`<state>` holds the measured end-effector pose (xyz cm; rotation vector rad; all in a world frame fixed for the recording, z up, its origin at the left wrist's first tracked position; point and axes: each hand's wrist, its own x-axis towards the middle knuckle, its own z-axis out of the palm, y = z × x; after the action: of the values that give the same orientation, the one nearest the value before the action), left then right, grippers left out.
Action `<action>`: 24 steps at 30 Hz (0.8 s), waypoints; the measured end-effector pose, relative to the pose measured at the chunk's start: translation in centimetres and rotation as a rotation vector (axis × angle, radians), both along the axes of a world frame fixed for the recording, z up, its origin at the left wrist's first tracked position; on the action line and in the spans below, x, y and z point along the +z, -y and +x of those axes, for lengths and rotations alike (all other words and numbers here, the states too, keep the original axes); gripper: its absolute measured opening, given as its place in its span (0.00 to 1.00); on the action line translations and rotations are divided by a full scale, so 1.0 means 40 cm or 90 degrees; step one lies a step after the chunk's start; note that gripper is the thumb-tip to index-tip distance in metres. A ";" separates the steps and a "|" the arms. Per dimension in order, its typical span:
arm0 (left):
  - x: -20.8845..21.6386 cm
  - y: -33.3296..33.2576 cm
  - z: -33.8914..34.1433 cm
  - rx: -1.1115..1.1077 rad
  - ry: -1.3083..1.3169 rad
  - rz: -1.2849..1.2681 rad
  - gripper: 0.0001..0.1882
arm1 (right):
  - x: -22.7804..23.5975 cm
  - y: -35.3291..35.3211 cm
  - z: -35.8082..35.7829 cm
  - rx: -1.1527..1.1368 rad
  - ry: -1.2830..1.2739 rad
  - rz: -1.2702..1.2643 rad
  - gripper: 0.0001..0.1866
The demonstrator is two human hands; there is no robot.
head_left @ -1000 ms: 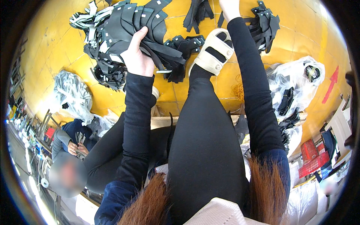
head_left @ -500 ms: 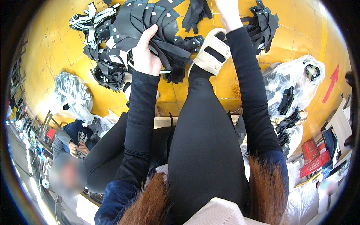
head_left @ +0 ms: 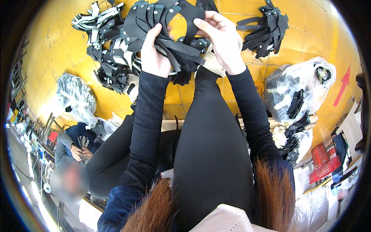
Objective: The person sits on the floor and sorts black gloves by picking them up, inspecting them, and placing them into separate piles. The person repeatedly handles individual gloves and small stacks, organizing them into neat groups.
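Note:
My left hand (head_left: 155, 57) grips a fanned stack of black cut pieces (head_left: 140, 33), thumb on top. The pieces look like flat fabric or leather strips with small pale marks near their ends. Between thumb and fingers, my right hand (head_left: 225, 44) pinches the end of a curved black piece (head_left: 192, 28). That piece arches over from the stack, with yellow floor showing through the gap. The fingertips of my left hand are partly hidden behind the stack. Beneath my right hand is a cream strapped shoe (head_left: 211, 63) on my foot, partly covered.
Black-and-white pieces (head_left: 92, 24) lie left of the stack, and a black bundle (head_left: 266, 31) lies to the right. Clear plastic bags (head_left: 75, 94) (head_left: 299, 91) flank my legs. Orange string (head_left: 261, 81) lies on the yellow tiles. A co-worker's hands (head_left: 82, 153) are at lower left; red crates (head_left: 324, 166) stand right.
My right hand has come down and left from the top edge and now pinches a curved black piece. My left hand still grips the stack, shifted slightly right.

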<state>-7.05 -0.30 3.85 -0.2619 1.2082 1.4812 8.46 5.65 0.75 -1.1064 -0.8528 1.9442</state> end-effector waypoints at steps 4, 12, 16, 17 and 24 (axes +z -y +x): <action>0.012 -0.007 0.005 -0.012 -0.030 0.001 0.15 | -0.007 0.011 -0.003 -0.036 0.000 -0.005 0.17; -0.010 0.003 -0.022 0.005 -0.146 -0.008 0.17 | -0.024 -0.063 0.022 -0.073 0.025 -0.094 0.24; -0.019 0.001 -0.012 -0.018 -0.203 -0.017 0.18 | -0.160 -0.110 0.031 -0.163 0.161 0.162 0.28; -0.017 0.007 -0.011 -0.013 -0.229 -0.022 0.19 | -0.107 -0.115 0.022 -0.097 0.158 0.117 0.24; -0.004 0.004 0.026 -0.049 -0.205 0.007 0.23 | 0.020 -0.028 -0.026 0.028 0.003 0.061 0.18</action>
<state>-6.02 -0.44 3.68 0.0338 1.4476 1.4988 7.41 6.76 1.53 -1.0445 -0.9702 1.9150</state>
